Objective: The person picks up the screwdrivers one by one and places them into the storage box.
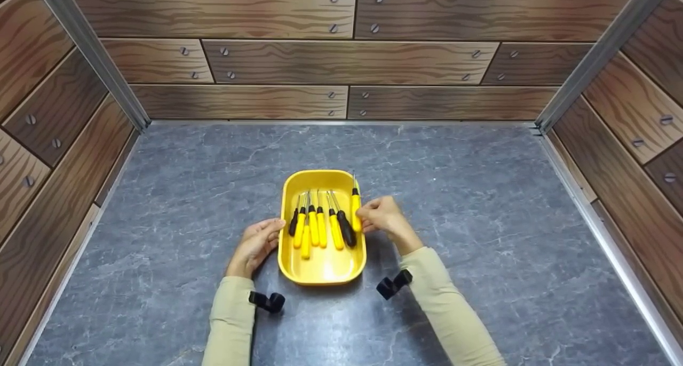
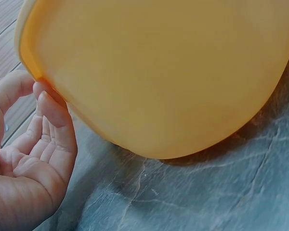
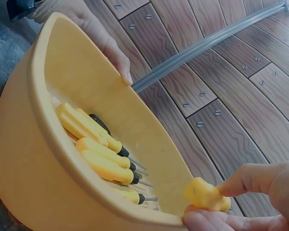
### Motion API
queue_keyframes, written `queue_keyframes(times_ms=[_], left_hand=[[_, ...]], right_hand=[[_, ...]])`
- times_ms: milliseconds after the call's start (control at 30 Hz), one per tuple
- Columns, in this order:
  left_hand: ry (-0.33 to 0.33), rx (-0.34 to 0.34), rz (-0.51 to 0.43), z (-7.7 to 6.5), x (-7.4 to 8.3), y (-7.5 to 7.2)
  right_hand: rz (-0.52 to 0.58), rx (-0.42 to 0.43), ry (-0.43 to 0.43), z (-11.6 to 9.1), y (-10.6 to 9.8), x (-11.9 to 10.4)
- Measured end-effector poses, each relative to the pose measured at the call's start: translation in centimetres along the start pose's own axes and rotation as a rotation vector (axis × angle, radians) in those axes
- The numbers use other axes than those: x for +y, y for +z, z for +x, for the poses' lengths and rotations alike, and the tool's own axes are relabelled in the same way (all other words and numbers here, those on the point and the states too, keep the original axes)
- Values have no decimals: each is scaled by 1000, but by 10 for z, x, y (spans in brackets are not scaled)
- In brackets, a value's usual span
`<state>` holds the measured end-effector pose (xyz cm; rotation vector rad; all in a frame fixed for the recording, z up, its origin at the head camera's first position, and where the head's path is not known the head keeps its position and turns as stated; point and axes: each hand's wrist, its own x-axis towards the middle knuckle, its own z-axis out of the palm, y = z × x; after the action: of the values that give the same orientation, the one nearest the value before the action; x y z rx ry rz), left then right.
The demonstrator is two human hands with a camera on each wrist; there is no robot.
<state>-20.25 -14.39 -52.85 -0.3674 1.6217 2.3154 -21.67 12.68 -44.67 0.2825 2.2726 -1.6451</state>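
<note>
A yellow plastic tub (image 1: 323, 272) stands on the grey marbled surface, its long side pointing away from me. My left hand (image 1: 259, 243) pinches the tub's left rim between thumb and fingers, as the left wrist view also shows. At the opposite rim, my right hand (image 1: 387, 216) pinches a yellow-handled screwdriver (image 1: 356, 211) by its handle; its shaft points away from me. Inside the tub lie several yellow-handled screwdrivers (image 1: 335, 232) and two black-handled screwdrivers (image 1: 346, 228), side by side with shafts pointing to the far end. In the right wrist view, the held screwdriver's handle (image 3: 204, 194) is seen end-on.
Wood-plank-patterned walls (image 1: 277, 62) enclose the surface (image 1: 453, 168) at the back and on both sides. Metal strips (image 1: 603, 238) run along its edges. A black camera mount (image 1: 267, 302) is on each wrist.
</note>
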Motion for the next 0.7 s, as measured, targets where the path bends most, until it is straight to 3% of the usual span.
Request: queue_keyframes(times_ms=[333, 700], left_hand=[[-2, -4, 2, 1, -1, 0], [1, 2, -22, 1, -1, 0]], right_hand=[[-22, -6, 43, 1, 8, -2], [-64, -17, 31, -1, 19, -6]])
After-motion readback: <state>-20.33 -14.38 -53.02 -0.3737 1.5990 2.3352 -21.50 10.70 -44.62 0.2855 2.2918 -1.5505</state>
